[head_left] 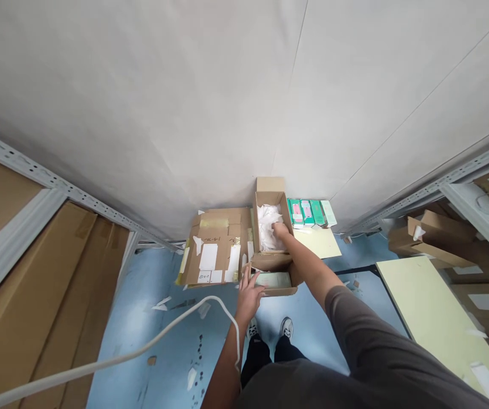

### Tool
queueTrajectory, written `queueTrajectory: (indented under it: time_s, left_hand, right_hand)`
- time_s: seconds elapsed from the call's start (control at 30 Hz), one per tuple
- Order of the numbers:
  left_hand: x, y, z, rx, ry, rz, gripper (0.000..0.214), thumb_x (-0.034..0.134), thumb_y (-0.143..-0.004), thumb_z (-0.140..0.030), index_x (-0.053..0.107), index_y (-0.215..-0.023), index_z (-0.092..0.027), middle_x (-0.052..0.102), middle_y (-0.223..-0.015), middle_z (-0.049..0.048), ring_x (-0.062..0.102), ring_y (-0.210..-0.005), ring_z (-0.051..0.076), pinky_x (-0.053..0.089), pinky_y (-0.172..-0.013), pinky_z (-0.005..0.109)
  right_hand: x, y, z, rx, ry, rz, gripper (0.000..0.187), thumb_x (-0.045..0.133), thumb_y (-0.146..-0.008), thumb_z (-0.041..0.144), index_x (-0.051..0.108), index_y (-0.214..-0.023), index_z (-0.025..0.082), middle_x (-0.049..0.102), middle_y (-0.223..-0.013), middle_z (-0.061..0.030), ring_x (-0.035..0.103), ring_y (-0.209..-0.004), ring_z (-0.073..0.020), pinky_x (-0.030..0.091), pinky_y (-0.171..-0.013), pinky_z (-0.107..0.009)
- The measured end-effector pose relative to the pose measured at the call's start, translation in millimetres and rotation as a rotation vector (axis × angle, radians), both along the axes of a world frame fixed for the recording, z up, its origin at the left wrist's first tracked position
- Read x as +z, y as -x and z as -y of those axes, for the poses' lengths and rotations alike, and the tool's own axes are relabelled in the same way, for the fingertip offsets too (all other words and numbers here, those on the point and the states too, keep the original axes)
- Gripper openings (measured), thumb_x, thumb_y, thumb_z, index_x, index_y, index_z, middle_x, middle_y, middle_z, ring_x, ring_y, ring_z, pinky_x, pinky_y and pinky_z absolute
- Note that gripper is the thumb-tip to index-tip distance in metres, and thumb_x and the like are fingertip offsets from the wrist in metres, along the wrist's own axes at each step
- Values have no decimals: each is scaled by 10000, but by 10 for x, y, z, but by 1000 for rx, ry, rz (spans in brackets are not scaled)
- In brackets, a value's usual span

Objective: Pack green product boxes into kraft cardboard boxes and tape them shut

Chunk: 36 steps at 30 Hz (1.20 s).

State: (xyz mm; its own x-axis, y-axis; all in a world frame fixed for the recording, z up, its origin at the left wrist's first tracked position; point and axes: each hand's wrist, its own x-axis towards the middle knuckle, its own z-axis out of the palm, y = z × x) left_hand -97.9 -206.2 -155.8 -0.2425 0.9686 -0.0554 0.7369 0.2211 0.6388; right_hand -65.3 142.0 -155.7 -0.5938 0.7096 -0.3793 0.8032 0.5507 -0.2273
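Note:
My left hand point(249, 288) rests at the left edge of the nearer open cardboard box point(289, 292), its fingers stretched out and apart. Inside that box lies a pale green box point(275, 280) close to my fingertips. Farther back, a second cardboard box point(271, 184) stands open, filled with crumpled white packing paper point(268, 227). My right hand point(279, 230) reaches down into it, fingers closed on the paper and partly hidden by it. To the right of this box, several small green boxes point(312, 212), some with pink fronts, stand in a row.
Flattened cardboard point(222, 230) with labels lies left of the boxes. A pale yellow board point(318, 241) is at the right, a larger pale panel point(431, 318) nearer. Shelves with cartons point(65, 284) flank both sides. A white cable point(159, 339) crosses the front; scraps litter the blue floor point(142, 318).

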Motion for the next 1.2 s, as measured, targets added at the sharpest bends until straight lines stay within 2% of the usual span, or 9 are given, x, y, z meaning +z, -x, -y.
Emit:
queueTrajectory:
  time_s: [0.23,0.37,0.43,0.5,0.63,0.73,0.83,0.93,1.2]
  left_hand:
    - [4,-66,5,14,-19,4,323,726,-899,-127,902,-1077,-332,566,-1683,36,236,-1702,395,344,-1322,637]
    - [22,-111,25,13,-32,9,330,733,-901,-131,900,-1099,-337,571,-1677,42,241,-1700,402,336,-1326,647]
    - [54,-130,38,-1,-51,11,335,730,-908,-130,899,-1109,-338,575,-1674,41,240,-1699,404,330,-1329,649]
    - [101,-157,43,-19,-62,17,321,724,-919,-133,901,-1099,-331,580,-1669,40,230,-1701,406,328,-1330,650]
    - [221,-275,18,-59,-45,25,285,723,-936,-159,903,-1087,-319,584,-1661,49,209,-1705,415,310,-1331,670]
    - [308,-440,-32,-99,-43,-4,274,720,-949,-189,902,-1109,-317,554,-1688,49,199,-1704,424,282,-1337,682]
    - [379,-686,-127,-143,-81,-66,262,694,-973,-225,900,-1119,-295,536,-1703,54,198,-1700,428,298,-1329,672]
    - [443,-1035,-277,-194,-117,-124,273,658,-995,-266,895,-1129,-292,540,-1699,60,202,-1693,441,333,-1299,682]
    - [563,-2376,-890,-346,-194,-231,248,673,-972,-264,899,-1055,-321,593,-1648,55,249,-1681,446,389,-1276,676]
  right_hand:
    - [582,-217,100,-26,-138,-151,382,607,-903,12,815,-1201,133,792,-1271,-170,748,-1177,-260,543,-1041,-299]
    - [802,-542,379,-14,-235,-548,340,577,-920,74,798,-1158,176,765,-1242,-144,724,-1176,-273,565,-1060,-380]
    - [836,-807,643,-12,-248,-718,318,565,-950,120,792,-1160,195,746,-1274,-145,709,-1208,-288,569,-1079,-417]
    - [828,-1105,979,-32,-239,-787,313,552,-987,166,788,-1189,210,726,-1334,-146,693,-1257,-295,561,-1112,-430]
    - [734,-1639,1656,-96,-174,-764,316,568,-996,180,796,-1204,248,735,-1373,-126,708,-1283,-294,572,-1127,-449]
    - [664,-1965,1947,-61,-56,-710,304,670,-971,197,802,-1236,262,715,-1467,-122,706,-1338,-307,574,-1146,-483]
    - [669,-2333,1999,-13,3,-709,441,809,-900,238,781,-1341,243,567,-1663,-158,563,-1530,-354,472,-1264,-541]
    - [763,-2812,1905,-57,-23,-772,561,828,-899,262,726,-1451,233,463,-1739,-178,472,-1602,-360,415,-1307,-564]
    - [1103,-4441,1614,-290,-206,-875,574,792,-930,228,697,-1494,266,498,-1718,-166,475,-1602,-347,405,-1311,-596]
